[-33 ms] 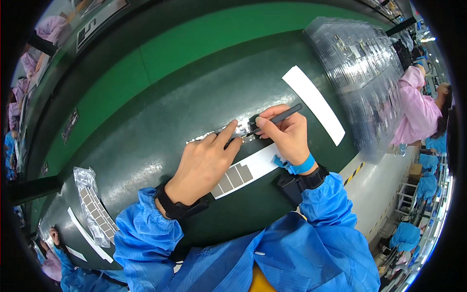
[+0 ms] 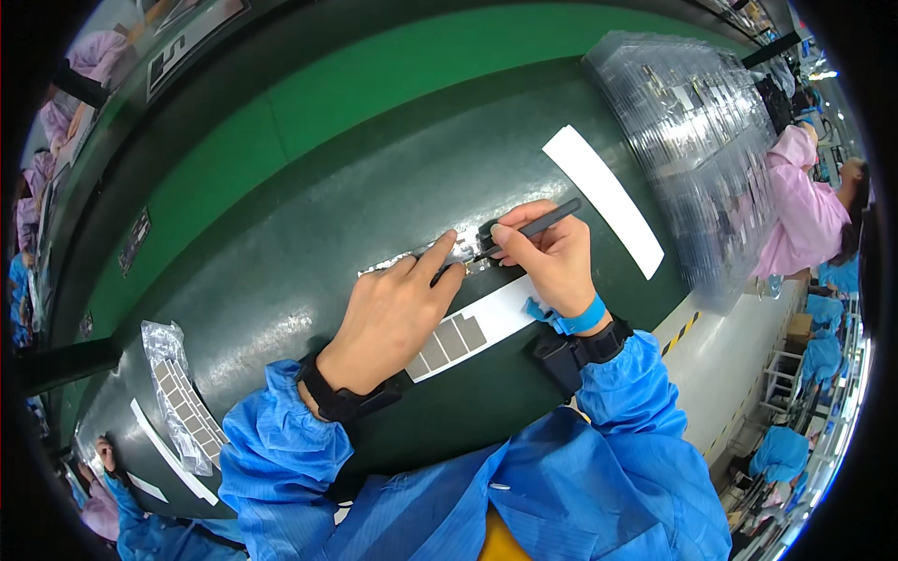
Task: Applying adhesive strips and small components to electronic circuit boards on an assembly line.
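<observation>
A thin, shiny silver part (image 2: 465, 245) lies on the dark green table mat, partly covered by both hands. Stretched over its left side, my left hand (image 2: 382, 323) rests with index finger and thumb apart, fingertips touching the part. My right hand (image 2: 559, 266) pinches black tweezers (image 2: 554, 218) slantwise, their tip down at the part near my left thumb. Just below both hands is a white backing strip (image 2: 505, 313) with several grey adhesive patches (image 2: 458, 338) on its left half. My right wrist partly covers the strip's far end.
A white strip (image 2: 606, 201) lies to the right, beside stacked clear plastic trays (image 2: 683, 122). At left are a plastic bag (image 2: 166, 348), a sheet of grey patches (image 2: 190, 407) and another white strip (image 2: 168, 449). A co-worker in pink (image 2: 800, 206) is beyond the trays.
</observation>
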Demonstrator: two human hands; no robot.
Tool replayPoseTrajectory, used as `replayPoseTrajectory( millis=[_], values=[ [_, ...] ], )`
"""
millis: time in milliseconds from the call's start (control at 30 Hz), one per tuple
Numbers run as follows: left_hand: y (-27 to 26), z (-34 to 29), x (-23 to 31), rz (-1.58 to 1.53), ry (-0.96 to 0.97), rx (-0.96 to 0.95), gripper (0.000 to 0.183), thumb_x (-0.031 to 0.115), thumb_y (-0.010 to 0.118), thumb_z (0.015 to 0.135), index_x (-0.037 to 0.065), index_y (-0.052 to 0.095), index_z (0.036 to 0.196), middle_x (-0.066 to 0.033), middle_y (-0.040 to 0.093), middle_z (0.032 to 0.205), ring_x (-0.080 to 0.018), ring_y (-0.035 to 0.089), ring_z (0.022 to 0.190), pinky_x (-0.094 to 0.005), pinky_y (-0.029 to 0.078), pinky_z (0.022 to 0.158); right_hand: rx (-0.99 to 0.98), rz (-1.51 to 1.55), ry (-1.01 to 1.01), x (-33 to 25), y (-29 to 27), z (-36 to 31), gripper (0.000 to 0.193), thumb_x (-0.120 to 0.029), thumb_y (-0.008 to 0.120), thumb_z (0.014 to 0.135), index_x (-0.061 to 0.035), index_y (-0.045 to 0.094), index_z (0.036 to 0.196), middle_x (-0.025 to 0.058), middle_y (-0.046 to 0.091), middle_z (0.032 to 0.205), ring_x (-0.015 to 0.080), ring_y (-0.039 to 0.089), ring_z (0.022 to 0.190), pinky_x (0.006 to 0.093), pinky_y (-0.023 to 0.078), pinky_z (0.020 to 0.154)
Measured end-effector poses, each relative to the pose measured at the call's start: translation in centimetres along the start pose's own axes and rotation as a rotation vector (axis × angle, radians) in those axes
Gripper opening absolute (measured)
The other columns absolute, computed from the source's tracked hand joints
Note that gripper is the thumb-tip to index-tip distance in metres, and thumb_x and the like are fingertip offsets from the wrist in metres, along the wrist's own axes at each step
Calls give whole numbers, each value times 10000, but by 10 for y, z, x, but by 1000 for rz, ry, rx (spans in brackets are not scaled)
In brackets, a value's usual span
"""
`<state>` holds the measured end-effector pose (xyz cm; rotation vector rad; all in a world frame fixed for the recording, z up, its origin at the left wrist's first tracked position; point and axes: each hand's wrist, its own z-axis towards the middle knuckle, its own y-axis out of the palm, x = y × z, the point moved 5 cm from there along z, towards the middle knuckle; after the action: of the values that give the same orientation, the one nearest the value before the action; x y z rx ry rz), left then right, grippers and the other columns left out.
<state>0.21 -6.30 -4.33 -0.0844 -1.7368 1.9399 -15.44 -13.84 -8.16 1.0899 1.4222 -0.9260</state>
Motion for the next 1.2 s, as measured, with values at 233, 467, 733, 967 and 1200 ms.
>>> replayPoseTrajectory(
  millis=[233, 467, 733, 967, 1200],
  values=[
    [-2, 1, -1, -27, -1, 30, 273, 50, 603, 735, 65, 646, 1004, -132, 592, 1235, -277, 667, 787, -353, 555, 617, -13, -32, -23, -2, 2, 1, 138, -56, 690, 830, 21, 632, 929, 40, 655, 759, 62, 622, 643, 179, 489, 568],
    [-3, 3, 3, 34, 14, -16, 376, 45, 593, 729, 121, 655, 1092, -104, 574, 1250, -206, 640, 744, -314, 543, 583, -19, -60, -31, 2, -1, 2, 130, -60, 683, 834, 23, 634, 921, 33, 650, 748, 52, 609, 636, 175, 470, 550],
    [-5, 1, 5, 98, 37, -6, 412, 54, 581, 736, 128, 642, 1137, -110, 552, 1254, -179, 625, 737, -290, 535, 557, 268, 32, -62, -6, -17, 4, 173, -44, 656, 842, 25, 588, 986, 48, 623, 791, 89, 618, 642, 211, 528, 570],
    [-18, -7, 21, 297, 16, -80, 523, 49, 573, 733, 93, 541, 1253, -191, 564, 1189, -202, 641, 696, -296, 539, 558, 262, 87, -84, -5, -16, 2, 167, -59, 660, 849, 24, 588, 974, 52, 638, 790, 92, 638, 657, 200, 520, 561],
    [-27, 17, 10, 235, -157, -147, 433, 12, 559, 741, 49, 494, 1168, -182, 556, 978, -298, 643, 675, -382, 524, 550, 233, 158, -124, 0, -13, 3, 134, -93, 669, 852, 1, 611, 929, 24, 619, 702, 68, 599, 605, 216, 486, 539]
  ],
)
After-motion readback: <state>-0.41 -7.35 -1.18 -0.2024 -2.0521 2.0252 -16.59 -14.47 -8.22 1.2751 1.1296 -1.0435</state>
